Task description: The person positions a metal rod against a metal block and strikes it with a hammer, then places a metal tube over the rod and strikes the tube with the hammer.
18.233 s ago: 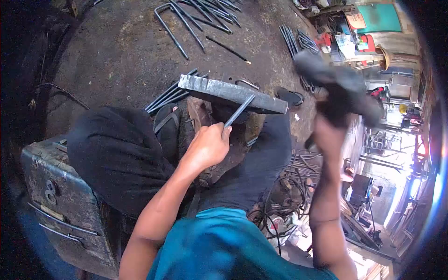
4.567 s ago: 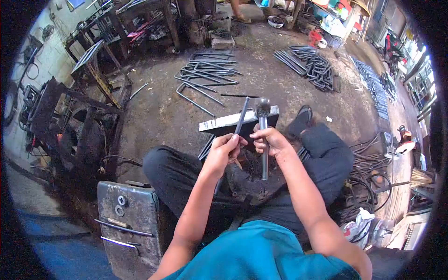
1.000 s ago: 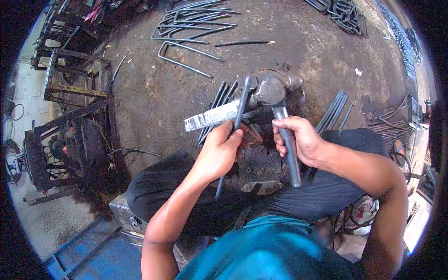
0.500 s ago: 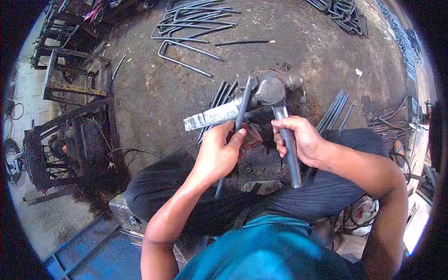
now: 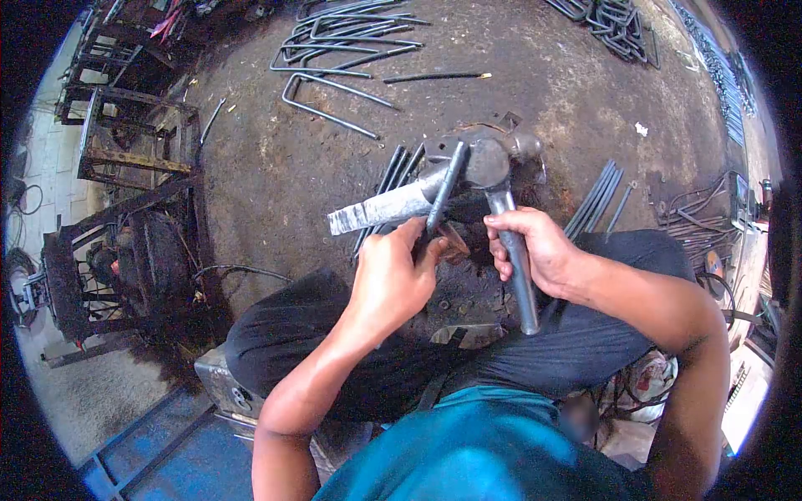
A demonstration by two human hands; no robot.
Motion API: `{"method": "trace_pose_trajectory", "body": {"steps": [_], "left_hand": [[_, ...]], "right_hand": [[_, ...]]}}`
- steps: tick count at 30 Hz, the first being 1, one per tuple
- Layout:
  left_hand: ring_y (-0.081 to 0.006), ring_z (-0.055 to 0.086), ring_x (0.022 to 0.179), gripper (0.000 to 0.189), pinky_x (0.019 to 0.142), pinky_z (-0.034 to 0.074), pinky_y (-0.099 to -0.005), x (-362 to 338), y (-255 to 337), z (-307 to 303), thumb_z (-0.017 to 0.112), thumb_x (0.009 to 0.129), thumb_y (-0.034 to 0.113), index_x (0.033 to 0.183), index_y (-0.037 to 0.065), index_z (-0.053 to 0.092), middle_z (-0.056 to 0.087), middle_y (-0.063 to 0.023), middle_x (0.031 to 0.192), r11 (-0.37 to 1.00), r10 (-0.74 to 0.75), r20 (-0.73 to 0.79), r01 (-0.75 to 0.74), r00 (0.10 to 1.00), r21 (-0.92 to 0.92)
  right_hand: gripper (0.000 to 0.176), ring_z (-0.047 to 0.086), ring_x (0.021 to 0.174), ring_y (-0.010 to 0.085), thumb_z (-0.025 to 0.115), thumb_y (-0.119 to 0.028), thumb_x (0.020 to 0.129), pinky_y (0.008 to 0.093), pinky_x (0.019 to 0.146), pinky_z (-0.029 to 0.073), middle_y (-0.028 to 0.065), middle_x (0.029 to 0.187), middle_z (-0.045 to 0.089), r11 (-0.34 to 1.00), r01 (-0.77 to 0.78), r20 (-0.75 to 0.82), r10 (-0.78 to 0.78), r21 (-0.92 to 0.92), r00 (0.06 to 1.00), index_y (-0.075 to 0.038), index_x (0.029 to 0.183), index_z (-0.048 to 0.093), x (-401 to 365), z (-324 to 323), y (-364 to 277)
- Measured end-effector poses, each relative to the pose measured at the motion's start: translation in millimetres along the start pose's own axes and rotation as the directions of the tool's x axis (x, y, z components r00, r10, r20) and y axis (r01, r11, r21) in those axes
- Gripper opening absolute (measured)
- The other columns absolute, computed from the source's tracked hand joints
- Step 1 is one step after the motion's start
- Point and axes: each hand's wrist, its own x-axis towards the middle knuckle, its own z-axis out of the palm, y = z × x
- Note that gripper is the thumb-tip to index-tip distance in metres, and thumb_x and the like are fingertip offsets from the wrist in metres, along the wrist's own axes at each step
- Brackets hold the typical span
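Observation:
My left hand [image 5: 395, 271] is closed round a dark metal rod [image 5: 449, 182], which slants up across the anvil-like metal block. The block's pale tapered horn [image 5: 380, 209] points left, just beyond my left fingers. In my right hand [image 5: 539, 250] is the handle of a hammer [image 5: 520, 280], fingers wrapped round it. The hammer's rounded steel head [image 5: 486, 163] is over the block, close to the rod's right side; whether it touches the block I cannot tell.
Several straight rods [image 5: 595, 200] lie at the right, others behind the horn. Bent rods [image 5: 334, 104] are spread on the floor ahead, with another pile [image 5: 616, 29] at the far right. A metal frame [image 5: 138, 159] stands left.
The rod in my left hand has tilted, its top shifting right and its lower end no longer showing below the hand. My left wrist has turned slightly. My right hand has hardly moved.

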Motion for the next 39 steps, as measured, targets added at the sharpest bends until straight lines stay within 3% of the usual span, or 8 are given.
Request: {"method": "trace_pose_trajectory", "body": {"steps": [2,4,10,19,26,29,32,39], "left_hand": [[-0.0331,0.066,0.062,0.021,0.057,0.048,-0.0385,-1.3,0.5,0.9,0.066,0.084,0.012,0.099,-0.003,0.065,0.063,-0.0243,0.070,0.998,0.050,-0.020,-0.049,0.999,0.037],[-0.0418,0.064,0.069,0.024,0.060,0.050,-0.0431,-1.2,-5.1,5.4,0.065,0.084,0.012,0.104,-0.002,0.064,0.062,-0.0266,0.073,0.993,0.090,-0.053,-0.085,0.995,0.083],[-0.0423,0.064,0.077,0.032,0.063,0.051,-0.0456,-1.9,-10.6,8.9,0.066,0.082,0.010,0.112,0.000,0.061,0.063,-0.0265,0.078,0.975,0.164,-0.074,-0.151,0.984,0.162],[-0.0418,0.064,0.081,0.044,0.066,0.052,-0.0448,-2.7,-9.3,6.6,0.065,0.079,0.004,0.122,0.002,0.058,0.064,-0.0260,0.084,0.974,0.167,-0.027,-0.161,0.986,0.157],[-0.0428,0.064,0.084,0.046,0.069,0.052,-0.0456,-2.3,-7.8,5.5,0.063,0.077,0.001,0.123,-0.002,0.056,0.064,-0.0277,0.091,0.972,0.210,0.005,-0.209,0.978,0.109],[-0.0434,0.063,0.085,0.047,0.072,0.051,-0.0477,-5.9,-3.2,8.1,0.060,0.075,-0.001,0.121,-0.003,0.056,0.063,-0.0270,0.091,0.959,0.196,0.147,-0.221,0.969,0.176],[-0.0419,0.065,0.073,0.038,0.065,0.052,-0.0507,-3.5,-3.8,8.2,0.059,0.081,0.006,0.118,-0.002,0.057,0.064,-0.0259,0.078,0.961,0.234,0.128,-0.249,0.964,0.120],[-0.0428,0.063,0.083,0.041,0.071,0.051,-0.0475,-3.6,-1.5,4.0,0.062,0.078,0.004,0.118,-0.003,0.058,0.063,-0.0266,0.091,0.970,0.199,0.118,-0.213,0.973,0.118]], "right_hand": [[0.023,0.050,0.049,0.0159,0.062,-0.025,0.086,0.0304,0.048,0.044,0.0048,0.060,0.051,1.000,-0.028,-0.007,0.029,0.011,1.000,-0.005,0.079,0.054,-1.2,1.1,-1.5],[0.023,0.050,0.049,0.0160,0.062,-0.025,0.086,0.0304,0.048,0.044,0.0048,0.060,0.051,0.999,-0.035,-0.001,0.035,0.022,0.999,-0.005,0.079,0.053,-3.1,2.2,-3.5],[0.023,0.050,0.049,0.0165,0.062,-0.025,0.087,0.0308,0.049,0.044,0.0048,0.060,0.051,0.999,-0.036,0.000,0.036,0.003,0.999,-0.005,0.079,0.053,-2.7,1.4,-4.1],[0.023,0.050,0.049,0.0163,0.062,-0.026,0.086,0.0302,0.048,0.043,0.0045,0.060,0.051,0.999,-0.047,-0.004,0.047,0.002,0.999,-0.006,0.079,0.053,-3.3,1.8,-4.7],[0.022,0.050,0.048,0.0156,0.062,-0.025,0.086,0.0295,0.047,0.043,0.0045,0.061,0.052,0.998,-0.065,-0.008,0.065,0.000,0.998,-0.006,0.080,0.053,-2.3,0.9,-4.3],[0.022,0.050,0.048,0.0156,0.063,-0.024,0.086,0.0295,0.046,0.043,0.0047,0.061,0.052,0.998,-0.055,0.002,0.055,0.001,0.998,-0.005,0.081,0.053,-0.1,-2.5,-1.8],[0.022,0.051,0.049,0.0160,0.063,-0.023,0.086,0.0297,0.046,0.043,0.0051,0.061,0.052,0.999,-0.054,-0.010,0.054,-0.007,0.998,-0.005,0.082,0.052,-1.7,-1.7,-4.9],[0.023,0.051,0.049,0.0172,0.063,-0.025,0.086,0.0298,0.046,0.042,0.0056,0.061,0.052,0.998,-0.067,0.002,0.067,-0.003,0.998,-0.004,0.083,0.053,-2.9,-2.3,-5.6]]}}
